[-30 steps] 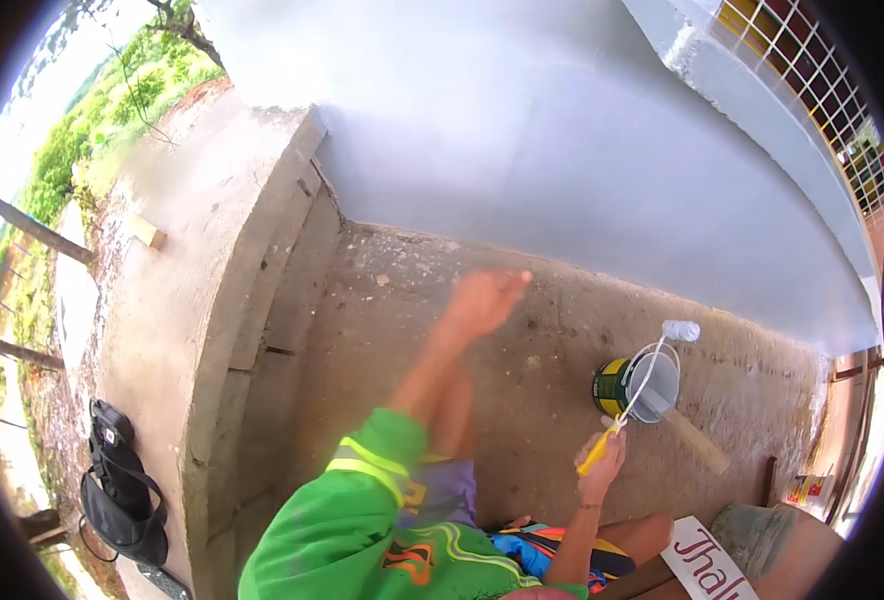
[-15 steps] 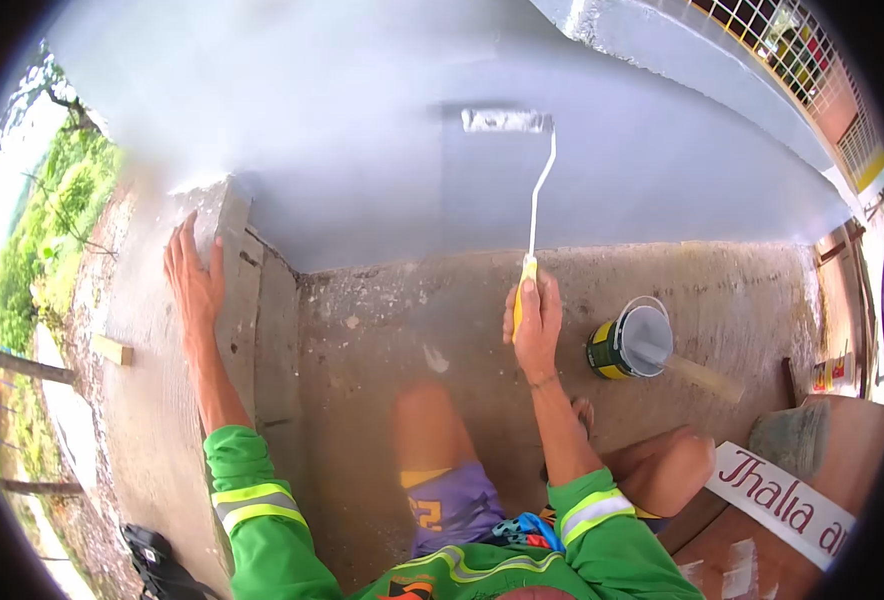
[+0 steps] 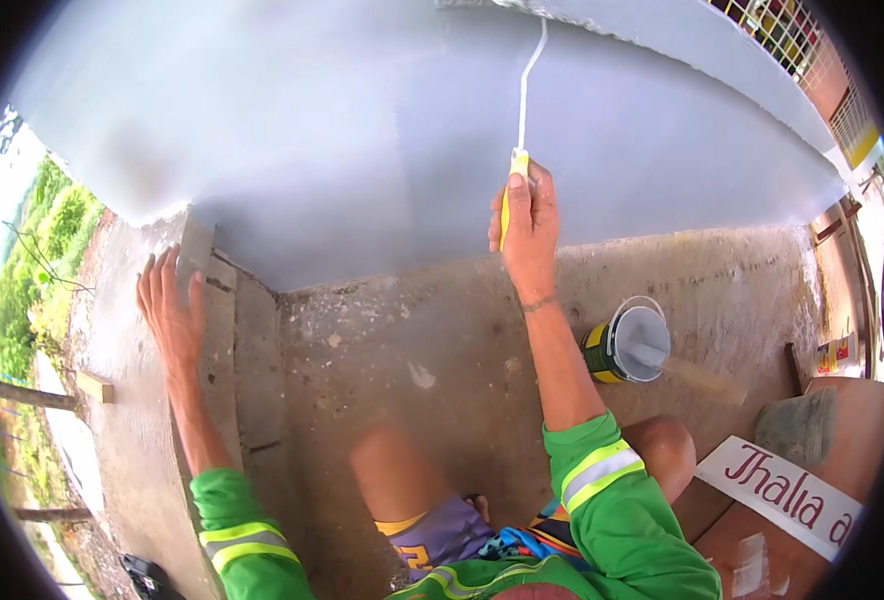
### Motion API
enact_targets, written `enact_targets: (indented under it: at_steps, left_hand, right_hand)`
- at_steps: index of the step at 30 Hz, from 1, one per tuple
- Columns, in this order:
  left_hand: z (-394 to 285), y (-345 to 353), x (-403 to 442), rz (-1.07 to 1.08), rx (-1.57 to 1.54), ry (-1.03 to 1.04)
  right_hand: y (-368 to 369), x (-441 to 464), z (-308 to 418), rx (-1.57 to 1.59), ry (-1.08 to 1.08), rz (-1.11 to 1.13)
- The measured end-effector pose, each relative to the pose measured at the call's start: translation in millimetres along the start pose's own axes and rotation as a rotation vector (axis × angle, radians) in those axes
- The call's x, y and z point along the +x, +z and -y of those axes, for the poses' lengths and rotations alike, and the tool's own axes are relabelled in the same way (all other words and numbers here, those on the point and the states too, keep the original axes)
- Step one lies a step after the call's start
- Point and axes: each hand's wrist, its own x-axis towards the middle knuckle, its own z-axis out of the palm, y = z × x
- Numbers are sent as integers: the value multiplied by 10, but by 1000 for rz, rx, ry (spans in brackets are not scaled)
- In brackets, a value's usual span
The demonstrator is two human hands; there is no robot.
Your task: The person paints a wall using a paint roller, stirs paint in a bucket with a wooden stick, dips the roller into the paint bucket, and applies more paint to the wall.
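Observation:
My right hand [image 3: 530,222] is closed around the yellow handle of a paint roller [image 3: 523,105], held up against the grey wall [image 3: 612,150]. The white metal rod of the roller reaches to the edge of the ledge above, and its head cannot be made out clearly there. With fingers spread, my left hand [image 3: 174,315] lies on the low concrete block [image 3: 127,400] at the left. Below and right of my right hand stands a paint can [image 3: 602,352] holding grey paint. A pale wooden stick or handle [image 3: 704,379] slants out over its rim.
A white sign with red lettering [image 3: 777,490] lies at the lower right, beside a grey-green bucket-like object [image 3: 797,425]. A small wood block [image 3: 95,387] sits on the concrete at left. Black footwear [image 3: 144,577] is at the bottom left. Wire mesh [image 3: 777,40] covers the upper right.
My right hand has moved up with the roller, whose head has gone from the middle of the wall to the ledge edge. My left hand stays on the concrete, slightly lower in view.

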Motion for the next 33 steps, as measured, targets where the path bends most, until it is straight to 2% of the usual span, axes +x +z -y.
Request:
enact_targets:
  at_steps: [1,3,5,6,7,10,16,19,22,27,33]
  left_hand:
    - [-150,29,-23,-61,-39,-4]
    - [-1077,-101,-81,-3,-465,25]
    - [-1934,-112,-47,61,-673,29]
    - [-2258,-137,5,122,-810,-48]
    - [-2504,-157,39,190,-943,-124]
    - [-2861,141,-80,174,-1049,-102]
    - [-2869,155,-234,331,-926,7]
    - [-2771,144,-251,361,-833,-118]
    - [-2653,191,-292,306,-772,-60]
    - [-2433,216,-414,441,-678,-122]
    - [-2476,62,-493,693,-622,-192]
  right_hand:
    - [-32,-26,-56,-13,-3,4]
    - [-108,-195,-286,-8,78,-27]
    - [-161,-251,-377,0,111,-36]
    - [-168,-252,-361,11,105,-39]
    - [-174,-259,-336,23,103,-45]
    - [-143,44,-55,-68,-7,-34]
    - [26,368,41,-38,-71,-27]
    - [-112,187,-145,-86,35,-44]
    - [-359,-294,-853,-191,101,-28]
    - [-627,-1245,-1899,-322,400,-105]
    - [-828,-1808,-2700,-343,519,-137]
